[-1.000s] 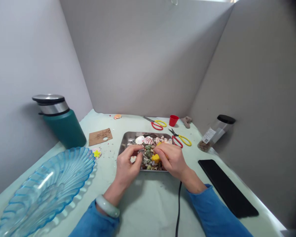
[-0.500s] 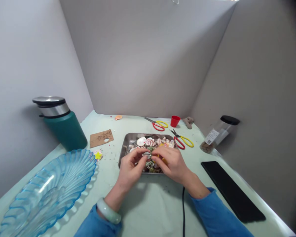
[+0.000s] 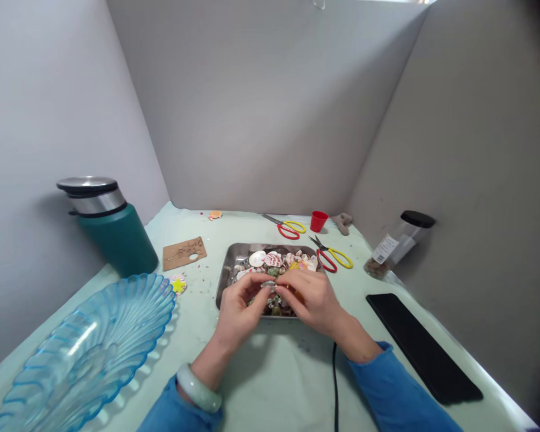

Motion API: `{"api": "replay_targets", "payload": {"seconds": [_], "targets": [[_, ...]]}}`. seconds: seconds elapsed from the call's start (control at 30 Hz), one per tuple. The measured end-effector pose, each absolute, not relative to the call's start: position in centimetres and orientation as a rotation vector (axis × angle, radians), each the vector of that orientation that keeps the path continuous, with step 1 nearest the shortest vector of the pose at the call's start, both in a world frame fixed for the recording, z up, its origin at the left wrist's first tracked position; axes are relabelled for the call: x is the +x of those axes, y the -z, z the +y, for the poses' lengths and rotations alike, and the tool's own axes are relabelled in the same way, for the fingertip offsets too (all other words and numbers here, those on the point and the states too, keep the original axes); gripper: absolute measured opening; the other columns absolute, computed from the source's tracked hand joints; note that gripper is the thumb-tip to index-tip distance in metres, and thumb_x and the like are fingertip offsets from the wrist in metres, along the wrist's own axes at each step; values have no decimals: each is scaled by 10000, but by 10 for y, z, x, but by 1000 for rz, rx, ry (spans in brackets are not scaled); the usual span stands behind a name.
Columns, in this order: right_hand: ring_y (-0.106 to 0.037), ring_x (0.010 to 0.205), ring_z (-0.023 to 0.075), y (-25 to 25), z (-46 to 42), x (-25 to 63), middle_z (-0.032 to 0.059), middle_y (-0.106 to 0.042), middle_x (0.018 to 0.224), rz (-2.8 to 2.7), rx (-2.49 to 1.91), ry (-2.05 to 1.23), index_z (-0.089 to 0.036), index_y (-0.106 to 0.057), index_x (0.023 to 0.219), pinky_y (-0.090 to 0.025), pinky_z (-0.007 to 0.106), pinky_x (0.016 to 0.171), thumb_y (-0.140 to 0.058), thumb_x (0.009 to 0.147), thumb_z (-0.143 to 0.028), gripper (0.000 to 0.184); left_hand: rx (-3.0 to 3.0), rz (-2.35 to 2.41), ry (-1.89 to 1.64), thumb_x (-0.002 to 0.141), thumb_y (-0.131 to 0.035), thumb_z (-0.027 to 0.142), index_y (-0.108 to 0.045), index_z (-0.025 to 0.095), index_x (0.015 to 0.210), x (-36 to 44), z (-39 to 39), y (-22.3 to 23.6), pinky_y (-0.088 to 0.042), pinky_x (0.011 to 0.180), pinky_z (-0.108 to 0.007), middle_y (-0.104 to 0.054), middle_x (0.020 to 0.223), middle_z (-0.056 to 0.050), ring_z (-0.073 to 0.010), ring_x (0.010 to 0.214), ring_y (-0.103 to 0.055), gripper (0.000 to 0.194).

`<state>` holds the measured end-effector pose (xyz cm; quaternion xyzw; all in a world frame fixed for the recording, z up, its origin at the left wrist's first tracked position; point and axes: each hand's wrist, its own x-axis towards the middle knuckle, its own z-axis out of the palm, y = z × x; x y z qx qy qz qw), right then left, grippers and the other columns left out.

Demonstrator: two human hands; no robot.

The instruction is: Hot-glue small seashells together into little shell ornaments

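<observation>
Over the near part of a metal tray (image 3: 223,288), both of my hands meet fingertip to fingertip. My left hand (image 3: 240,303) is closed in a pinch around a small, pale grey piece (image 3: 269,284), too small to name. From the other side my right hand (image 3: 314,299) pinches at the same piece's right end; its fingertips partly hide what they grip. Inside the tray lie a white shell (image 3: 258,258), a red-and-white striped shell (image 3: 273,259), smaller shells and green bits. My hands cover part of the tray's contents.
Two scissors (image 3: 292,228) (image 3: 335,257) and a red cup (image 3: 318,221) stand behind the tray. Leftward are a blue scalloped dish (image 3: 90,354), a green bottle (image 3: 119,240) and a brown card (image 3: 180,254). Rightward are a lidded jar (image 3: 400,243), a black slab (image 3: 423,348) and a black cable (image 3: 335,390).
My fingertips have shifted slightly on the small pale piece, and fewer green bits show between them. Both hands stay over the tray, and the other objects have not moved.
</observation>
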<state>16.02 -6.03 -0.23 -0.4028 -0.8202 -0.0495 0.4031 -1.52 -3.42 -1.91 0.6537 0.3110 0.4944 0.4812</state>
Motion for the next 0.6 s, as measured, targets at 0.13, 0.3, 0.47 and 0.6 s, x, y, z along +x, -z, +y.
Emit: {"api": "replay_targets", "payload": {"seconds": [0.13, 0.3, 0.47, 0.6], "targets": [[-583, 673, 151, 2, -60, 160, 47, -660, 770, -2070, -1013, 123, -180, -596, 895, -438, 282, 635, -508, 910, -195, 90, 1614, 765, -1226, 821, -602, 250, -656, 156, 939, -16, -35, 18, -526, 802, -324, -690, 948, -91, -197, 860, -651, 160], [-580, 668, 145, 2, -60, 161, 42, -659, 767, -2075, -1006, 125, -177, -594, 894, -431, 273, 635, -527, 897, -178, 67, 1668, 761, -1223, 833, -577, 221, -636, 158, 953, -16, -35, 17, -518, 803, -308, -676, 972, -90, -195, 889, -645, 149], [-583, 672, 144, 2, -60, 161, 41, -657, 764, -2068, -999, 130, -171, -599, 889, -426, 269, 636, -536, 893, -175, 63, 1673, 773, -1191, 840, -572, 233, -629, 156, 965, -16, -36, 17, -515, 769, -292, -678, 926, -80, -181, 832, -644, 157], [-576, 661, 146, 3, -60, 161, 35, -647, 742, -2075, -1024, 128, -176, -603, 867, -422, 275, 633, -529, 898, -188, 81, 1653, 764, -1194, 842, -576, 248, -635, 154, 956, -16, -37, 18, -514, 767, -290, -677, 919, -80, -178, 827, -641, 160]]}}
